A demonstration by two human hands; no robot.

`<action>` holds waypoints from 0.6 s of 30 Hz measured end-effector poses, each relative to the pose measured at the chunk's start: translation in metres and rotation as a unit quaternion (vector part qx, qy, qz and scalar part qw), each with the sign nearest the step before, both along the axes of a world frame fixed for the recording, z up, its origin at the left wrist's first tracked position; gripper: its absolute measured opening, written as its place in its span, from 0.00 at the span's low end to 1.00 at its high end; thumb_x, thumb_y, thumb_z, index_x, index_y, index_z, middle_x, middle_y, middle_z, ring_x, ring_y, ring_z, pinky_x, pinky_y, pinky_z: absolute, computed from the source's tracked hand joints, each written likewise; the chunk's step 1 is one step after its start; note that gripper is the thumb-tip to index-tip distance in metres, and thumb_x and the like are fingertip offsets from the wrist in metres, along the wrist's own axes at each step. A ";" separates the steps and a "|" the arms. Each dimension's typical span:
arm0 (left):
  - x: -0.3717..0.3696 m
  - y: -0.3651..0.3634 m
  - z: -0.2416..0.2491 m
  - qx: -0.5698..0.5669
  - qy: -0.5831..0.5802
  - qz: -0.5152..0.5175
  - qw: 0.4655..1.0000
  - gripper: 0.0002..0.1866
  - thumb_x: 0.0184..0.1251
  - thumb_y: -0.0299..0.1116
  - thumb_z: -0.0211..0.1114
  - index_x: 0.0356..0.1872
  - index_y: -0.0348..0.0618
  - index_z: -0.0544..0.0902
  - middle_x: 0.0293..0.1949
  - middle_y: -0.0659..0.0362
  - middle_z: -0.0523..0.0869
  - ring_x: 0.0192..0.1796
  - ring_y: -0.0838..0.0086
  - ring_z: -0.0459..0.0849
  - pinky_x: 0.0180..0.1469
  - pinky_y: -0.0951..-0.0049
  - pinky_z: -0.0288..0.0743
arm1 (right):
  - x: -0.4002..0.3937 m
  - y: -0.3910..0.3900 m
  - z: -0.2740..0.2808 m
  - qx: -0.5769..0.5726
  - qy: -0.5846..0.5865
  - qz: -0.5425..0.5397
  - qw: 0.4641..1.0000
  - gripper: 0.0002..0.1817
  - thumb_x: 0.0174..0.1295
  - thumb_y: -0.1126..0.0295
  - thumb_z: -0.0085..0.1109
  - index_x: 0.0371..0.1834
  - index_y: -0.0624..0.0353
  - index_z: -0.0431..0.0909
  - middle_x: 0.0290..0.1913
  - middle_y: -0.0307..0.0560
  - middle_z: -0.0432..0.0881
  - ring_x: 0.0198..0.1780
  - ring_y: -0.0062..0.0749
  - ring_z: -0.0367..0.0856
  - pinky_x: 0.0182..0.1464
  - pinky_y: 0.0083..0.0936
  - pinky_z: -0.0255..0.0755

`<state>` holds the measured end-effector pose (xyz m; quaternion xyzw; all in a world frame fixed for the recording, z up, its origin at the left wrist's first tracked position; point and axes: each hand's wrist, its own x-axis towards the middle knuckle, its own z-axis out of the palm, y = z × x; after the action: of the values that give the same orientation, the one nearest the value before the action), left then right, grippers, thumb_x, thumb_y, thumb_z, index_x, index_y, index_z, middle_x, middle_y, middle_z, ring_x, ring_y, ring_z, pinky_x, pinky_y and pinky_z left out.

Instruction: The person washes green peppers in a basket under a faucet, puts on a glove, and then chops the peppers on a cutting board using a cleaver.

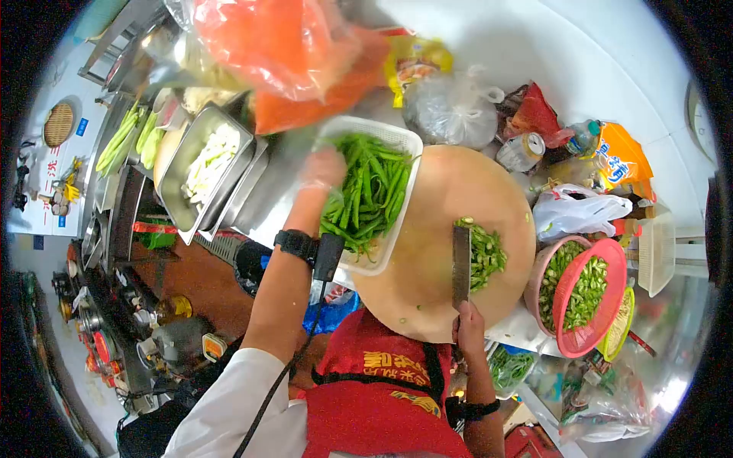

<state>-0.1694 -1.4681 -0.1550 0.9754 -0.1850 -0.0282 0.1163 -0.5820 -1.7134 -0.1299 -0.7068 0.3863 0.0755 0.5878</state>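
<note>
My right hand [469, 330] is closed round the handle of a cleaver [462, 263]. Its blade stands on the round cutting board [412, 298], along the left side of a pile of chopped green peppers [485, 256]. My left hand [324, 168], which seems to have a thin clear glove on, is at the left side of a white plastic basket [402, 233]. Long whole green peppers [370, 187] fill that basket, which overlaps the board's left edge. Motion blurs the left fingers, so I cannot see what they hold.
Right of the board, a pink basket [592, 301] of cut peppers leans on another pink container. Bags, a can [521, 153] and a bottle stand behind. Steel trays [210, 168] with pale slices are at the left. A large orange bag [282, 61] lies at the back.
</note>
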 end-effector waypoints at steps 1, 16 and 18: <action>0.010 0.007 -0.023 0.020 -0.007 -0.072 0.997 0.15 0.64 0.41 0.52 0.35 0.38 0.79 0.35 0.40 0.81 0.43 0.45 0.78 0.46 0.54 0.73 | 0.000 0.000 0.000 -0.005 0.003 0.004 1.000 0.20 0.70 0.52 0.39 0.33 0.58 0.69 0.12 0.36 0.64 0.09 0.19 0.61 0.12 0.18 0.56; -0.135 -0.017 0.183 -0.480 0.024 0.075 0.874 0.02 0.65 0.24 0.55 0.37 0.40 0.75 0.30 0.60 0.79 0.31 0.77 0.77 0.36 0.76 0.73 | -0.003 -0.007 -0.007 -0.024 0.040 0.031 0.998 0.26 0.66 0.49 0.43 0.51 0.63 0.73 0.17 0.45 0.71 0.19 0.27 0.70 0.24 0.27 0.65; -0.165 -0.028 0.164 -0.552 0.116 0.014 0.826 0.03 0.64 0.23 0.57 0.33 0.42 0.72 0.28 0.62 0.76 0.32 0.80 0.75 0.37 0.77 0.72 | 0.002 -0.006 0.007 -0.008 0.053 0.019 0.998 0.26 0.66 0.49 0.43 0.51 0.62 0.73 0.17 0.46 0.71 0.19 0.27 0.70 0.24 0.27 0.65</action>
<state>-0.3348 -1.4966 0.0095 0.7409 -0.1408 -0.0325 0.6559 -0.5797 -1.7192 -0.1231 -0.7140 0.4035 0.1209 0.5593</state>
